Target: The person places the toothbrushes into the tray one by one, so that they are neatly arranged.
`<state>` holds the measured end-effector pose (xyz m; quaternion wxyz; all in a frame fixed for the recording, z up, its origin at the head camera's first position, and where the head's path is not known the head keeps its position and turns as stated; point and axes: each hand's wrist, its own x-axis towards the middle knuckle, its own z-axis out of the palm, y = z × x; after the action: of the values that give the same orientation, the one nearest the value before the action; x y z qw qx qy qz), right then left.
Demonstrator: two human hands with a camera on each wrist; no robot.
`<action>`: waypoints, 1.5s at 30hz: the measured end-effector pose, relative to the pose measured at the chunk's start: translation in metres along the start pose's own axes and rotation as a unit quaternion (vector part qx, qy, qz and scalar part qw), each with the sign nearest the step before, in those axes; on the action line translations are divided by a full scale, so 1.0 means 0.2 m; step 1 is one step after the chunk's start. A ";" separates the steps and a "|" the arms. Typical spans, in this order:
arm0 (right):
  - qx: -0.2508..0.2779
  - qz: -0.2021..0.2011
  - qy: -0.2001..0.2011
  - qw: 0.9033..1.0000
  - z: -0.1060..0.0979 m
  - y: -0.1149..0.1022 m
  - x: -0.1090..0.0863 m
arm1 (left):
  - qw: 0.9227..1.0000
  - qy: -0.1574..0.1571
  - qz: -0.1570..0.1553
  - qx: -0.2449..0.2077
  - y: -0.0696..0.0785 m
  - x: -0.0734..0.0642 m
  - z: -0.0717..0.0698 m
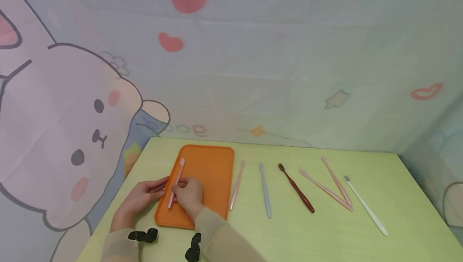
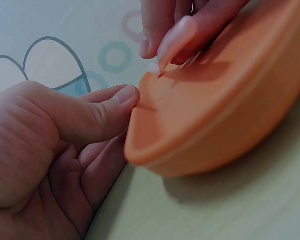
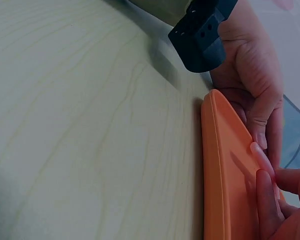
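Observation:
My left hand (image 1: 138,198) holds the left rim of an orange tray (image 1: 217,173), its thumb on the rim and its fingers along the outside. Inside the tray's left part, my right hand (image 1: 191,194) pinches a pink toothbrush (image 1: 179,174) by the handle. The brush head points to the far side. In the left wrist view, the handle end of the toothbrush (image 2: 177,40) is close above the tray floor; whether it touches cannot be told. The right wrist view shows the toothbrush (image 3: 262,159) between thumb and fingers, near the left thumb.
Right of the tray, spread over the pale green table (image 1: 282,242), lie a pink toothbrush (image 1: 237,185), a blue one (image 1: 265,191), a brown one (image 1: 297,189), two more pink ones (image 1: 327,191) and a white one (image 1: 367,207). A printed cloth (image 1: 253,53) hangs behind.

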<state>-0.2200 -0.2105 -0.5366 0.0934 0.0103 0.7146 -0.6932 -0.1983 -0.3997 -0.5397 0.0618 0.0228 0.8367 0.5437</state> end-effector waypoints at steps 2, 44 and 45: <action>-0.012 -0.011 0.006 1.000 0.02 0.01 0.00 | 1.000 0.004 -0.008 0.001 0.00 -0.01 -0.01; -0.149 -0.075 -0.003 0.986 -0.02 0.02 0.08 | 1.000 0.001 -0.024 -0.020 0.00 0.01 0.01; -0.146 -0.074 -0.003 0.987 -0.02 0.03 0.08 | 0.999 0.000 -0.024 -0.023 0.00 0.01 0.01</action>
<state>-0.2347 -0.2076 -0.5438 0.0451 -0.0585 0.8065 -0.5866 -0.1994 -0.3977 -0.5414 0.0752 0.0008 0.8242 0.5613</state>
